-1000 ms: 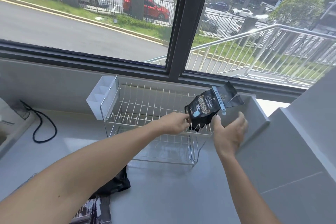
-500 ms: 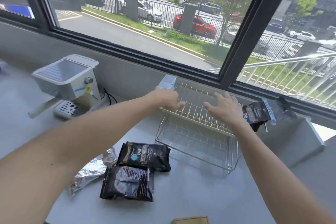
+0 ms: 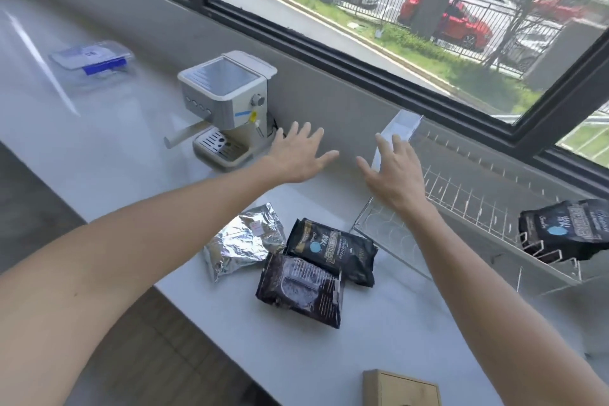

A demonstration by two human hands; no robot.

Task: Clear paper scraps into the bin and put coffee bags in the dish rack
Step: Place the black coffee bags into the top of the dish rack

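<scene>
Your left hand [image 3: 298, 155] and right hand [image 3: 393, 171] both hover over the counter [image 3: 99, 148], fingers spread, holding nothing. One coffee bag [image 3: 566, 229] sits in the dish rack [image 3: 478, 204] at far right. Two black coffee bags [image 3: 331, 249] [image 3: 301, 290] & a silver foil bag [image 3: 244, 241] lie on the counter btwn your arms, just beside the rack. Espresso machine [image 3: 227, 109] stands near your left hand.

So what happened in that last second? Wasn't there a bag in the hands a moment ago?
Yes. A second ago the left hand held a black coffee bag over the dish rack; it has since let go, and the bag now sits in the rack. Both hands, the right hand too, are empty and open, drawn back leftward. The two black bags and the silver bag on the counter have not moved.
</scene>
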